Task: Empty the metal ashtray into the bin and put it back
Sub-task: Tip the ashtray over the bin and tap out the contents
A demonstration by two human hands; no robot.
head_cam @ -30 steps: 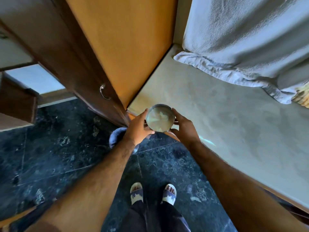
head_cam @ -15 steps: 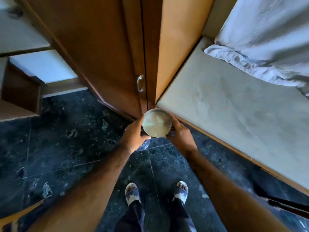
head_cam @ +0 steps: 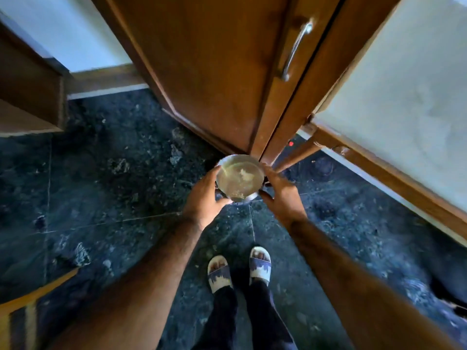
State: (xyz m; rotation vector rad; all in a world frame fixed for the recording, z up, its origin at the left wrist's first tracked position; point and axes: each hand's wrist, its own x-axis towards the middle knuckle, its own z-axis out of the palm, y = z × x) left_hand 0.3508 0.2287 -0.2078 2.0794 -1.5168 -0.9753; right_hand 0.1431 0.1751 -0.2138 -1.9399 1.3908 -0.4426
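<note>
The round metal ashtray (head_cam: pixel 239 177) is held level between both hands above the dark floor, with pale ash and bits inside it. My left hand (head_cam: pixel 204 197) grips its left rim and my right hand (head_cam: pixel 282 192) grips its right rim. A small part of a bluish round object (head_cam: pixel 240 202), possibly the bin, shows just under the ashtray; the rest is hidden by the ashtray and my hands.
A wooden cupboard (head_cam: pixel 214 79) with a metal handle (head_cam: pixel 295 48) stands just beyond the ashtray. A pale table top (head_cam: pixel 404 102) with a wooden edge runs along the right. Dark stone floor (head_cam: pixel 101 193) spreads to the left. My sandalled feet (head_cam: pixel 238 270) stand below.
The view has swung left and down: the cupboard now fills the top, the table and white cloth slid off right. The ashtray stays gripped in both hands, now over the floor.
</note>
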